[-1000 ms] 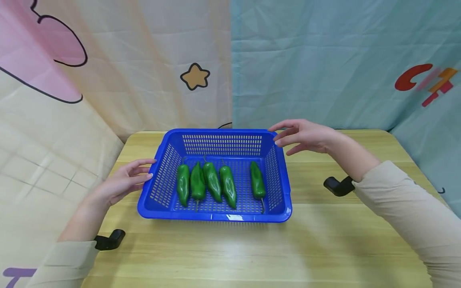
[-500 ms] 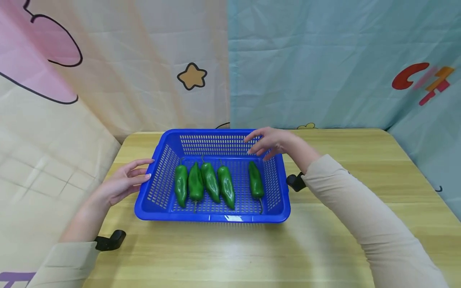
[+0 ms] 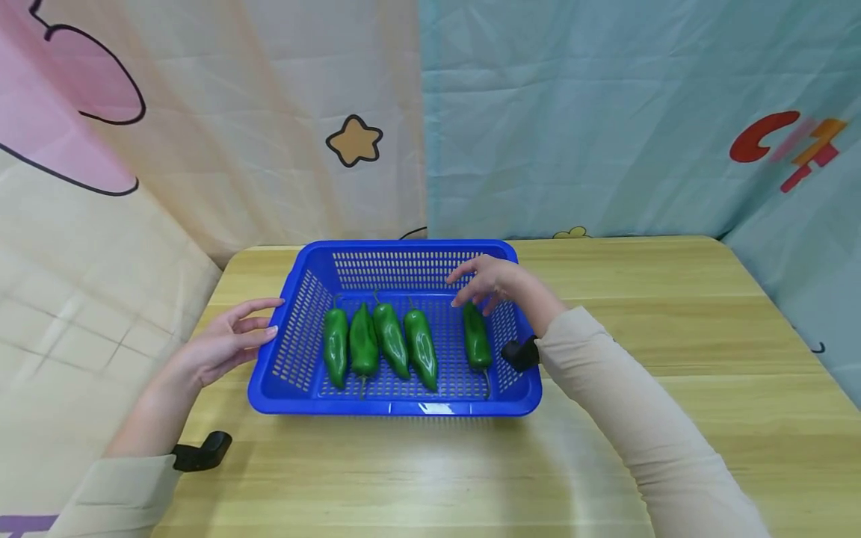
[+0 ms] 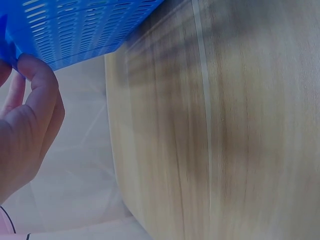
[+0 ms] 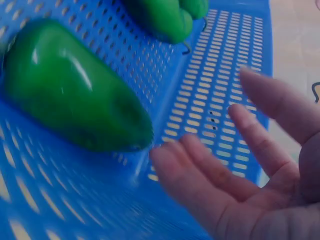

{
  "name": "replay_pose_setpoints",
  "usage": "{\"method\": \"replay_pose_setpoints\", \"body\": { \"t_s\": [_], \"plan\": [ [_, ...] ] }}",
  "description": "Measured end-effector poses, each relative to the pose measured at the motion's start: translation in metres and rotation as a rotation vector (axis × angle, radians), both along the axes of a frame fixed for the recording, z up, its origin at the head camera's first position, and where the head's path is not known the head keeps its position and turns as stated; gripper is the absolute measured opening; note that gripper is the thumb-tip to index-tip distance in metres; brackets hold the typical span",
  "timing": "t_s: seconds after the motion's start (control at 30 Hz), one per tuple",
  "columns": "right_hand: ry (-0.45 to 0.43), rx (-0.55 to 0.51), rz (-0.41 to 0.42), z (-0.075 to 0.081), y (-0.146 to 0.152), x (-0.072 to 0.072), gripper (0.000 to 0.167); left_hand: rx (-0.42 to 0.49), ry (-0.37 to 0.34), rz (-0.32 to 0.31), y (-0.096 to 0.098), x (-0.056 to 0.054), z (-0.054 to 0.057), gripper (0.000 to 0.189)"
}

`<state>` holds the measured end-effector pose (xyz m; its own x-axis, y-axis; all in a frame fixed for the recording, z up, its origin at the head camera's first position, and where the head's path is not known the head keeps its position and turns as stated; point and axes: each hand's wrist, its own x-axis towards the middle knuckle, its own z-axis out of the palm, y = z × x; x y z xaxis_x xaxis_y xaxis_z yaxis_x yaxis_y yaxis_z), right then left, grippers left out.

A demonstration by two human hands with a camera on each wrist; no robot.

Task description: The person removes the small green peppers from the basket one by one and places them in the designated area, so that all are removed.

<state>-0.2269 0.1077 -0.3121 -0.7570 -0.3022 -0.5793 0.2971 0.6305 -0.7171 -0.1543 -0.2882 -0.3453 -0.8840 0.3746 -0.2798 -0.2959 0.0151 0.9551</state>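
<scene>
A blue plastic basket with slotted walls stands on the wooden table. Several long green peppers lie side by side in its left half, and a single green pepper lies apart near the right wall. My left hand holds the basket's left rim by the fingertips, thumb low on the edge in the left wrist view. Over the basket's right side, my right hand hangs with fingers spread and nothing in them. Its fingertips are near the lone pepper's tip in the right wrist view.
The wooden table extends in front of the basket and to its right. Printed curtains rise right behind the table and along both sides. A black wrist mount on the right arm overlaps the basket's right rim.
My right hand has moved left and down, from the basket's back right corner to over the lone pepper. The left hand stays at the left rim, and the peppers have not moved.
</scene>
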Motion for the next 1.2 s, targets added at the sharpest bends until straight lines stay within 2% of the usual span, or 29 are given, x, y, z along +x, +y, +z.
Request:
{"method": "replay_pose_setpoints", "body": {
  "t_s": [0.17,0.3,0.43,0.53,0.8,1.2],
  "plan": [
    [0.028,0.061,-0.001,-0.007,0.000,0.002,0.053,0.009,-0.008,0.001,0.000,-0.001,0.000,0.035],
    [0.078,0.187,0.069,-0.015,-0.003,0.007,0.049,0.014,-0.016,0.007,0.000,0.000,0.002,0.035],
    [0.063,0.255,0.115,-0.027,-0.011,0.011,0.047,0.020,-0.023,0.012,-0.001,0.001,0.002,0.035],
    [0.038,0.237,0.111,-0.034,-0.015,0.012,0.046,0.017,-0.025,0.015,0.000,0.000,0.001,0.035],
    [0.059,0.186,0.102,-0.041,-0.016,0.010,0.045,0.051,-0.026,0.012,0.001,0.001,0.001,0.034],
    [0.012,-0.073,0.068,-0.044,-0.017,0.004,0.048,0.050,-0.038,0.032,0.001,0.003,0.002,0.034]
  ]
}}
